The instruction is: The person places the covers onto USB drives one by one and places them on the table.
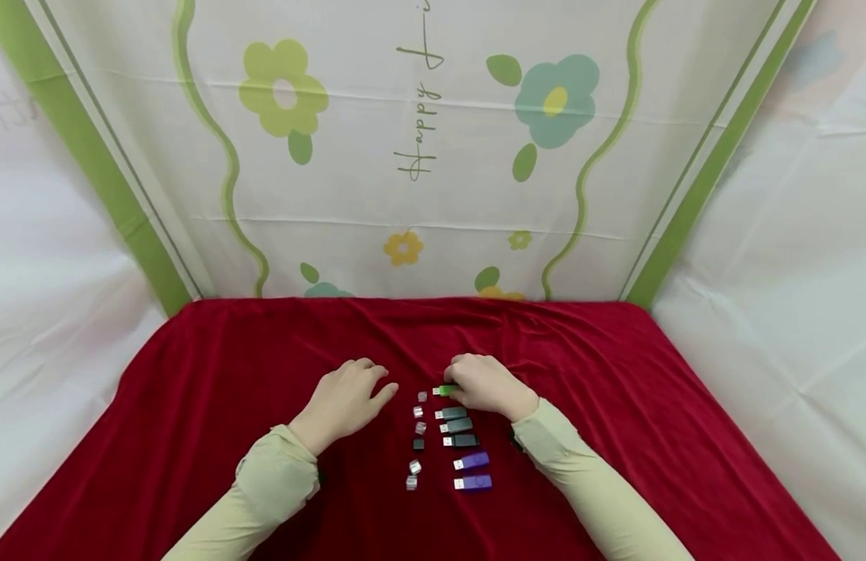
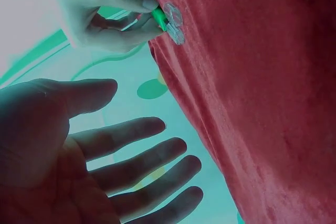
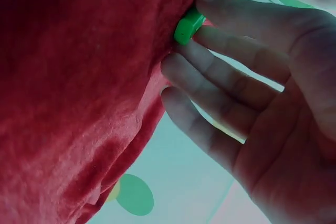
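Note:
My right hand (image 1: 487, 383) pinches a green USB stick (image 1: 448, 390) between thumb and forefinger at the far end of a column of USB sticks. Its metal plug points left in the head view. The green body (image 3: 189, 26) also shows against the red cloth in the right wrist view. My left hand (image 1: 344, 397) hovers left of the small caps, its fingers (image 2: 142, 174) spread and holding nothing. Nearest to the green stick lies a clear cap (image 1: 422, 396). Below it in the head view are two grey-green USB sticks (image 1: 459, 425), one black USB stick (image 1: 464, 441) and two purple ones (image 1: 476, 483).
A column of small caps runs left of the sticks, mostly clear, with one black cap (image 1: 418, 445) among them. Everything lies on a wrinkled red cloth (image 1: 264, 343). Behind it hangs a white curtain (image 1: 362, 179) with printed flowers, and white sheets flank both sides.

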### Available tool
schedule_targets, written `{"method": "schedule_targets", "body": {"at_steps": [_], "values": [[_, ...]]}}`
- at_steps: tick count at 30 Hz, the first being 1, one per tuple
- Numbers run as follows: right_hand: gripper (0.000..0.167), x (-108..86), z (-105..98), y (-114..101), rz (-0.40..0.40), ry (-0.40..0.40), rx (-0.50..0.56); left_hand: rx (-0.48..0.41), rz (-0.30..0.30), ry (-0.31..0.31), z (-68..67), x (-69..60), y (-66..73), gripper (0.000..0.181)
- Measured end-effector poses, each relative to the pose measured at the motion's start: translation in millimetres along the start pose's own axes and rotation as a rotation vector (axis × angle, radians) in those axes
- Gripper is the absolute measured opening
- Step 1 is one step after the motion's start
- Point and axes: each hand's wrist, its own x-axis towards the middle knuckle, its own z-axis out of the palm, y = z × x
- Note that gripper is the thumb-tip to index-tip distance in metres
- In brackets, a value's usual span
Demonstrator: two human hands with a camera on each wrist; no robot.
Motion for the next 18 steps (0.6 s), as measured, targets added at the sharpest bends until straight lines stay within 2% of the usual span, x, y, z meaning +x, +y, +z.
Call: {"method": "schedule_targets", "body": {"at_steps": [4,8,13,18], "values": [[0.01,-0.1,-0.3,0.3,-0.055,0.001,-0.017,-0.007,-0.007,-0.014,-0.9,1.6,-1.2,0.036],[0.019,-1.7,0.8,0.3,-0.104,0.035,-0.029,-0.008,-0.014,-0.032,-1.0,2.9,-1.2,0.037],[0.031,-1.9,1.2,2.4,-0.111,0.064,-0.015,-0.01,-0.008,-0.034,-3.5,5.6,0.7,0.037],[0.036,-3.7,-0.6,4.3,-0.112,0.064,0.013,-0.018,0.013,-0.057,-6.9,6.5,5.6,0.035]]}}
